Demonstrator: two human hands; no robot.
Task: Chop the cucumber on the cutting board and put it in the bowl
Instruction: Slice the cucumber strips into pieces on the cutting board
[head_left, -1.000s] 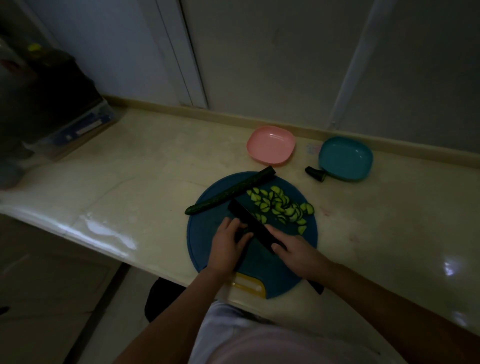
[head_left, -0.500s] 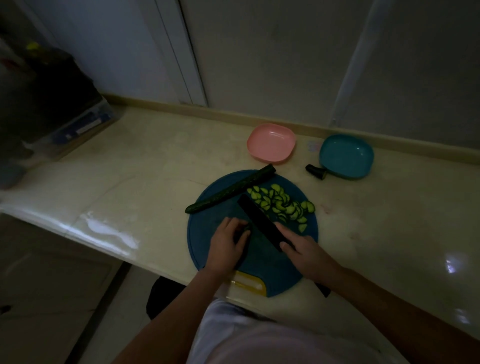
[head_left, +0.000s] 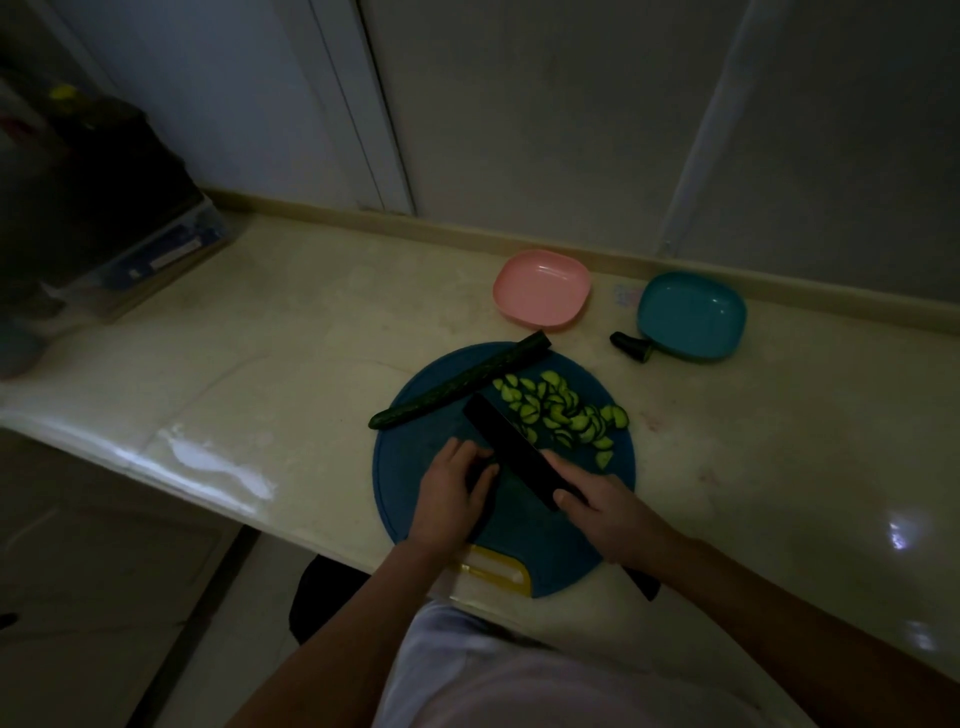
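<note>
At frame centre, a black knife is gripped by the right hand over the blue cutting board, beside a dark cucumber piece held under the left hand. The slices are heaped right of the blade, below a long cucumber.

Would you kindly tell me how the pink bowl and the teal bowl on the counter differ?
The pink bowl sits just behind the cutting board; the teal bowl sits farther right. A dark stub, seemingly a cucumber end, lies beside the teal bowl, none beside the pink bowl. Both are empty, upright, rounded squares.
</note>
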